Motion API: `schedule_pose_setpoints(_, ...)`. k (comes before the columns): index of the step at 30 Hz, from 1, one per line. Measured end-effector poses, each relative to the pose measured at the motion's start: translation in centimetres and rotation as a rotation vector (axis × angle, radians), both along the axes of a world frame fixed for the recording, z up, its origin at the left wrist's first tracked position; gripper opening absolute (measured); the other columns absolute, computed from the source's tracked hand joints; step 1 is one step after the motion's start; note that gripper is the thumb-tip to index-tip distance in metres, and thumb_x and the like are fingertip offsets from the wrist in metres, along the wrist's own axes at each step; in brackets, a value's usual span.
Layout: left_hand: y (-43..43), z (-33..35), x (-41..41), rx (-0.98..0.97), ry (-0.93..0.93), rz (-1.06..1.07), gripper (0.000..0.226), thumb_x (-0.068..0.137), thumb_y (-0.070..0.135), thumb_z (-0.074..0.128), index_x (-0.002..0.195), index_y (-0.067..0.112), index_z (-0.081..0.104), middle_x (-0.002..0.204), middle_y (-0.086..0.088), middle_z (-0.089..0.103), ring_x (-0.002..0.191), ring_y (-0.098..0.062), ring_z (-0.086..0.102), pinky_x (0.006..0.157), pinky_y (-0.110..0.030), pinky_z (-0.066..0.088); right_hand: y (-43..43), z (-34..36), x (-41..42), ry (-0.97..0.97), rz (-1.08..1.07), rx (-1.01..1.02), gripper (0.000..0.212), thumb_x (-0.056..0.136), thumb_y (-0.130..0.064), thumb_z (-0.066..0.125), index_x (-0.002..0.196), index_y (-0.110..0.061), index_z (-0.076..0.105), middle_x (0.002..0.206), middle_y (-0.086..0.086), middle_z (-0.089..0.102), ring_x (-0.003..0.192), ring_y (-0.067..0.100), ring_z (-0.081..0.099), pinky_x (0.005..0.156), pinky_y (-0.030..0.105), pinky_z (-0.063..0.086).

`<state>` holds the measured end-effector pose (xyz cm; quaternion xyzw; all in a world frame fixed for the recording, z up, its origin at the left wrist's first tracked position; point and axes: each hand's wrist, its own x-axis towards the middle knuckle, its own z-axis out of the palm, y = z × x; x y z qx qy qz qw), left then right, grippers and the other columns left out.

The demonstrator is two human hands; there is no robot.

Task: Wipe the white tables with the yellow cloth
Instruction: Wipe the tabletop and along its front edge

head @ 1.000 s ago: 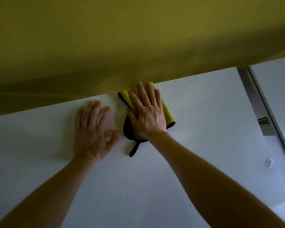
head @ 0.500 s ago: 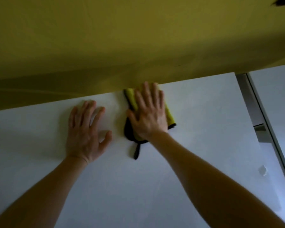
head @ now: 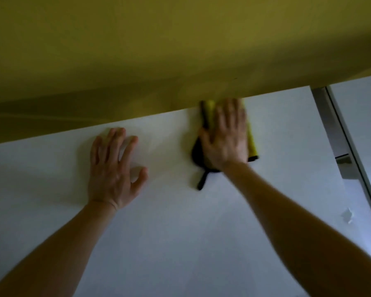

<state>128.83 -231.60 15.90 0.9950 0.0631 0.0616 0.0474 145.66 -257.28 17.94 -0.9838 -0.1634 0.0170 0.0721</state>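
My right hand (head: 225,136) lies flat with straight fingers on the yellow cloth (head: 251,142), pressing it onto the white table (head: 180,232) at the table's far edge. The cloth has a black border and a black loop that trails toward me. My left hand (head: 114,166) rests palm down on the bare tabletop to the left of the cloth, fingers spread. The hand over the cloth is blurred by motion.
A yellow-green wall (head: 159,50) rises right behind the table's far edge. On the right a metal rail (head: 338,146) runs along a gap beside a second white table (head: 364,125). A small white scrap (head: 347,215) lies near the right edge.
My right hand has slid the cloth to the right along the far edge, away from my left hand. The left hand stays planted on the table.
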Motion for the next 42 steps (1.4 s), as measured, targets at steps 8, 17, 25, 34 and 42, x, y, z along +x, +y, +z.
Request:
schedule_pose_setpoints(8, -0.1, -0.1, 0.0, 0.003, -0.021, -0.02, 0.08, 0.098, 0.06, 0.045, 0.16, 0.01, 0.049, 0.172, -0.02, 0.035, 0.161, -0.043, 0.03, 0.128, -0.066, 0.022, -3.3, -0.9, 2.2, -0.003, 0.421, 0.119, 0.073, 0.1, -0.049, 0.06, 0.163, -0.014, 0.048, 0.174, 0.015, 0.034, 0.165, 0.039, 0.022, 0.132, 0.058, 0.022)
schedule_pose_setpoints(17, -0.2, 0.1, 0.0, -0.025, -0.028, -0.017, 0.08, 0.097, 0.059, 0.047, 0.161, 0.011, 0.049, 0.171, -0.021, 0.036, 0.161, -0.044, 0.029, 0.129, -0.065, 0.02, -2.1, 0.1, -3.0, -0.009, 0.022, 0.057, 0.071, 0.101, -0.051, 0.053, 0.161, -0.014, 0.049, 0.176, 0.018, 0.027, 0.167, 0.04, 0.012, 0.133, 0.06, 0.015)
schedule_pose_setpoints(25, -0.2, 0.3, 0.1, -0.028, -0.034, -0.068, 0.072, 0.099, 0.056, 0.046, 0.164, 0.024, 0.047, 0.176, -0.013, 0.031, 0.164, -0.036, 0.024, 0.13, -0.066, 0.017, -11.7, -0.3, -7.2, 0.002, 0.26, 0.092, 0.071, 0.105, -0.052, 0.053, 0.166, -0.017, 0.042, 0.178, 0.01, 0.027, 0.167, 0.033, 0.014, 0.131, 0.061, 0.022)
schedule_pose_setpoints(34, -1.3, 1.5, -0.5, 0.039, 0.09, -0.075, 0.075, 0.099, 0.057, 0.044, 0.163, 0.016, 0.048, 0.175, -0.015, 0.032, 0.163, -0.039, 0.027, 0.129, -0.063, 0.021, -11.7, -0.3, -12.0, 0.051, -0.207, 0.024, 0.076, 0.107, -0.057, 0.045, 0.172, -0.02, 0.029, 0.182, 0.007, 0.007, 0.168, 0.032, -0.005, 0.135, 0.058, 0.007)
schedule_pose_setpoints(42, -18.8, 3.0, 9.8, -0.098, 0.074, -0.282, 0.072, 0.106, 0.06, 0.041, 0.167, 0.022, 0.04, 0.176, -0.014, 0.03, 0.164, -0.036, 0.025, 0.131, -0.062, 0.018, -17.7, -0.3, -14.2, 0.042, -0.067, 0.077, 0.076, 0.105, -0.055, 0.06, 0.17, -0.025, 0.034, 0.181, 0.002, 0.018, 0.169, 0.029, 0.007, 0.132, 0.06, 0.021)
